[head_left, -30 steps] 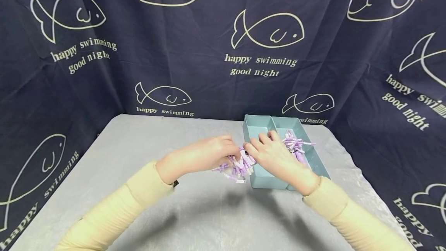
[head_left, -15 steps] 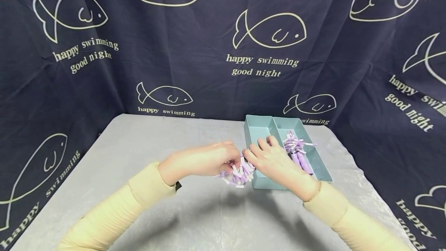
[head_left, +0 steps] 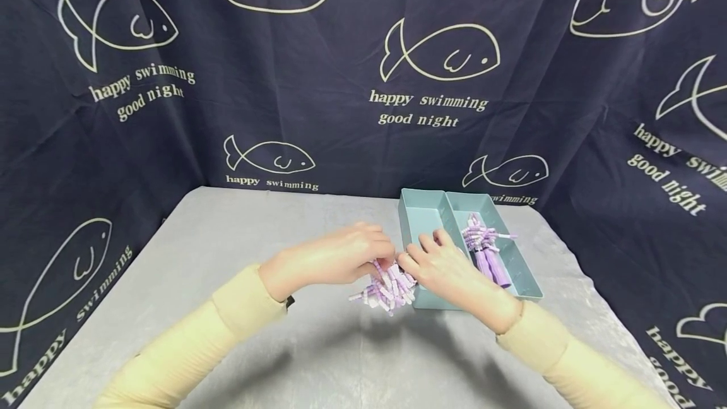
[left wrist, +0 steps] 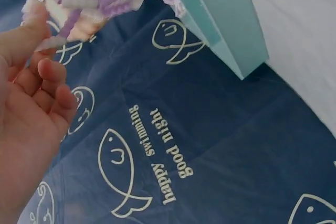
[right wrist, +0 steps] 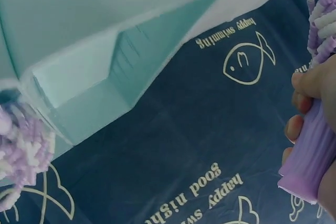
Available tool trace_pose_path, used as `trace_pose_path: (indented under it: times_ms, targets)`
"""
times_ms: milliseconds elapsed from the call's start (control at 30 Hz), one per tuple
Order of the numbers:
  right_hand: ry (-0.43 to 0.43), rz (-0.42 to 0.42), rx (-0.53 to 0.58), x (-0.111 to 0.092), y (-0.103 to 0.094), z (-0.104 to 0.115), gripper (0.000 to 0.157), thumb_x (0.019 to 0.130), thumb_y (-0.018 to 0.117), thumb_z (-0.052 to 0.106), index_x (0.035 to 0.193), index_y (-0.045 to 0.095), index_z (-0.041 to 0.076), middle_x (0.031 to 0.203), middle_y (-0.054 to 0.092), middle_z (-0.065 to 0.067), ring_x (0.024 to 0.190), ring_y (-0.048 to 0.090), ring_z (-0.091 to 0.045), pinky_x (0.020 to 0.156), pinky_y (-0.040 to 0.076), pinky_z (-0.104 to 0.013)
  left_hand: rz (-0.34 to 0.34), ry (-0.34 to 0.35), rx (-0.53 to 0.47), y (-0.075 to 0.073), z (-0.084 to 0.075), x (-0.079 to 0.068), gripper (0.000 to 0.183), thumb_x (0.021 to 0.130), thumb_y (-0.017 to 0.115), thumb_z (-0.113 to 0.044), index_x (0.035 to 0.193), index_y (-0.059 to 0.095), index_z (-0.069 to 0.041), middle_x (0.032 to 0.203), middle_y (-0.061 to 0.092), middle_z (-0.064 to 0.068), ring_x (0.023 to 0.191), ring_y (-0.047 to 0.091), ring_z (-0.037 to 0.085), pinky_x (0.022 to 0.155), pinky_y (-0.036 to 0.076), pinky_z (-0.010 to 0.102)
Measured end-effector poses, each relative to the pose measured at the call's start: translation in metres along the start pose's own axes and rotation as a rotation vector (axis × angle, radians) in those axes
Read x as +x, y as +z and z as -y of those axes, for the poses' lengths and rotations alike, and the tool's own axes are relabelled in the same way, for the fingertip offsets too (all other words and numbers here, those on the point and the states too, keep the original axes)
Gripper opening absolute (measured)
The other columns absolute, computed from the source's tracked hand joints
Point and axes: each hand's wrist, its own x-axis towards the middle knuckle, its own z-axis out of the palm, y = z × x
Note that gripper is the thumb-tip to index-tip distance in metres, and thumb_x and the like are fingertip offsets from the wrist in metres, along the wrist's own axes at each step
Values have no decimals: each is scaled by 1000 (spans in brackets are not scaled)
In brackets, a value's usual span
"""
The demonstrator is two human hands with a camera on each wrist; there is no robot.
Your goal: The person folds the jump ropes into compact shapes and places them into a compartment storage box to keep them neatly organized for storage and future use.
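Between the two hands, in the head view, is a mop-like bundle [head_left: 392, 289] of purple and white segmented strands. My right hand [head_left: 440, 264] holds it by its smooth purple handle [right wrist: 310, 156], which flares at the end in the right wrist view. One strand is pinched by my left hand [head_left: 341, 252]; in the left wrist view a strand [left wrist: 65, 30] runs to the thumb, the other fingers curled. A second bundle [head_left: 483, 235] with purple handle parts [head_left: 493, 268] lies in the right side of the teal divided box [head_left: 423, 199].
The box stands at the table's right, close to the right hand, its left compartment partly behind that hand. Grey-white cloth covers the table [head_left: 255, 358]. Dark blue printed curtains [head_left: 318, 81] rise at the back and sides.
The left hand dipped slightly, then rose, and the strands now hang a little lower and more spread. The right hand keeps its hold and has hardly moved.
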Motion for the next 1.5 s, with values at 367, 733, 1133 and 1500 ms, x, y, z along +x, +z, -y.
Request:
trace_pose_path:
  times_ms: [367,733,1133,1500]
  targets:
    - [92,58,39,-11,0,6,21,87,32,10,90,53,13,70,45,-1,62,41,-23,63,32,-37,-408,54,628,24,17,-7,17,88,46,1,84,53,-14,80,52,-1,72,45,17,66,34,31]
    - [310,214,251,-19,-4,11,44,63,73,16,102,55,11,84,57,-1,73,48,-23,68,32,-39,-556,8,620,25,25,-7,19,87,45,4,81,55,-11,76,52,1,68,46,20,64,36,30]
    - [501,356,387,-13,-16,-1,46,80,64,23,119,49,5,103,59,-7,91,52,-26,72,38,-42,-582,-81,505,7,17,-7,20,85,51,-6,101,63,-8,96,62,6,83,54,23,67,40,33]
    - [655,191,417,-20,-6,-26,41,76,69,15,109,51,-2,95,55,-16,87,54,-35,71,45,-47,-581,-278,428,7,14,-29,26,81,53,-8,106,60,-5,103,59,11,90,54,28,75,42,40]
